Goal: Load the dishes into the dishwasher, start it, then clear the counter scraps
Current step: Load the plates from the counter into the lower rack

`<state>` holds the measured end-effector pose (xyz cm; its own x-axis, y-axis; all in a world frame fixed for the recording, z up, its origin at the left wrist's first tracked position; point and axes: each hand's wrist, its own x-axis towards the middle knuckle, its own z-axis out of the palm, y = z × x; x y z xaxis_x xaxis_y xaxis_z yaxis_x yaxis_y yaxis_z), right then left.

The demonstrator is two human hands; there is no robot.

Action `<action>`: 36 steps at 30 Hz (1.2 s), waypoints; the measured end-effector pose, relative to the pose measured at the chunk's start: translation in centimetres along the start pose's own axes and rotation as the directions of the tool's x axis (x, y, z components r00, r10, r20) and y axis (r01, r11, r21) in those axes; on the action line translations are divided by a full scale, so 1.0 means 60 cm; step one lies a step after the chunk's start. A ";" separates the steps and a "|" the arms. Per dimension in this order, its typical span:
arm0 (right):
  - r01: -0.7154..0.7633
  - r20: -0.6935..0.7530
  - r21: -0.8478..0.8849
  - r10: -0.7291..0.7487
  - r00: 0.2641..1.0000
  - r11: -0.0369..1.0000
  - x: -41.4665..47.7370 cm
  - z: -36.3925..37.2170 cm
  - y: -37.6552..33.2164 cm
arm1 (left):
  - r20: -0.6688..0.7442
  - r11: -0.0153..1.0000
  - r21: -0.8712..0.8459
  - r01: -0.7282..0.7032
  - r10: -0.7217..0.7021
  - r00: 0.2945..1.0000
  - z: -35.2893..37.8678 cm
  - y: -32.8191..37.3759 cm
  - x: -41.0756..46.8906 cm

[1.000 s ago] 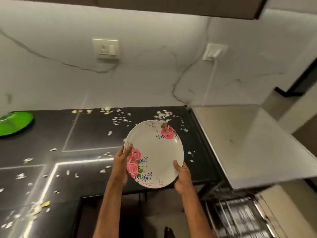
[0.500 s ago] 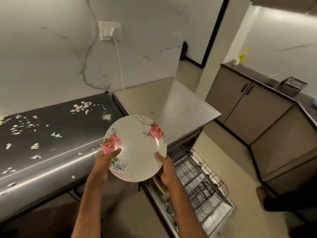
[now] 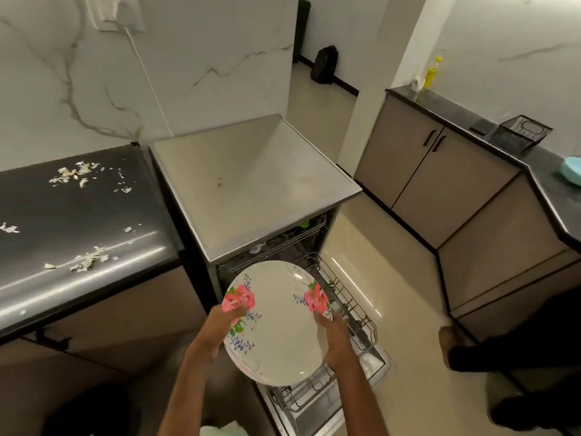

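- Loading is under way. The dishwasher (image 3: 251,184) stands open with its lower rack (image 3: 352,297) pulled out, and the plate (image 3: 276,322) hangs in the air over it, not yet slotted in.
- The left hand (image 3: 220,325) grips the plate's left rim. Its thumb is pressed on the face by a pink rose, and the other fingers are tucked behind, so I cannot tell how they lie.
- The right hand (image 3: 334,338) holds the right rim with its thumb hooked over the edge. The rest of its fingers are hidden underneath.
- The lower rack's wires show just beyond and below the right fingertips, and the part I can see looks bare.
- The upper rack (image 3: 292,237), farther out past both thumbs, already carries something green (image 3: 303,224) and a pale piece I can't identify.
- Left to do, by my reading: seat this plate, push the racks in, shut the door, and start the machine.
- The scraps (image 3: 91,261) have not been cleared. They lie on the dark counter (image 3: 78,221), well off to the left of the left fingers.
- The count:
  - one plate, with two roses on it
  - two hands, both on the plate
  - two racks
  - one green item
  - two big scrap clumps, plus a scatter of strays too small to number
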<state>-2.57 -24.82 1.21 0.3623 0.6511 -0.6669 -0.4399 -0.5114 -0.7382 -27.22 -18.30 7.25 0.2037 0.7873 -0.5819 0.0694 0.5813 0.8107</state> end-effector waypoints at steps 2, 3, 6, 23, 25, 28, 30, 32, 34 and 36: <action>-0.011 -0.067 -0.030 0.009 0.998 1.000 0.009 -0.025 0.015 | -0.011 0.999 0.025 0.045 -0.045 0.999 0.029 -0.020 0.016; 0.000 -0.088 -0.040 -0.004 0.996 0.999 0.011 -0.033 0.020 | -0.013 0.997 0.041 0.067 -0.067 0.998 0.038 -0.030 0.024; -0.001 -0.107 -0.040 -0.003 0.994 0.999 0.019 -0.058 0.023 | -0.032 0.991 0.075 0.114 -0.112 0.993 0.062 -0.053 0.061; -0.063 -0.023 -0.069 0.061 0.998 0.996 0.114 -0.200 -0.014 | -0.099 0.988 0.056 0.146 -0.140 0.985 0.206 -0.137 0.214; -0.062 -0.058 -0.075 0.057 0.997 0.995 0.153 -0.215 -0.020 | -0.144 0.989 0.086 0.122 -0.108 0.984 0.229 -0.158 0.241; -0.014 -0.059 -0.134 0.006 0.998 0.991 0.223 -0.244 -0.030 | -0.154 0.982 0.131 0.135 -0.114 0.981 0.263 -0.200 0.283; 0.017 -0.064 -0.167 -0.028 0.998 0.986 0.276 -0.263 -0.050 | -0.112 0.968 0.208 0.142 -0.120 0.986 0.288 -0.241 0.319; 0.062 -0.053 -0.202 -0.074 0.996 0.977 0.340 -0.281 -0.072 | -0.077 0.961 0.249 0.119 -0.103 0.992 0.325 -0.269 0.352; 0.106 -0.039 -0.256 -0.120 0.992 0.961 0.404 -0.292 -0.088 | -0.055 0.927 0.369 0.062 -0.045 0.997 0.372 -0.267 0.384; 0.123 -0.033 -0.309 -0.140 0.990 0.943 0.474 -0.305 -0.090 | -0.040 0.857 0.515 0.000 0.024 0.999 0.418 -0.269 0.430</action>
<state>25.14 -13.79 -15.63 0.4473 0.6972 -0.5602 -0.1166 -0.5756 -0.8094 1.39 -12.52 -19.22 0.1658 0.8088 -0.5642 0.5621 0.3925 0.7280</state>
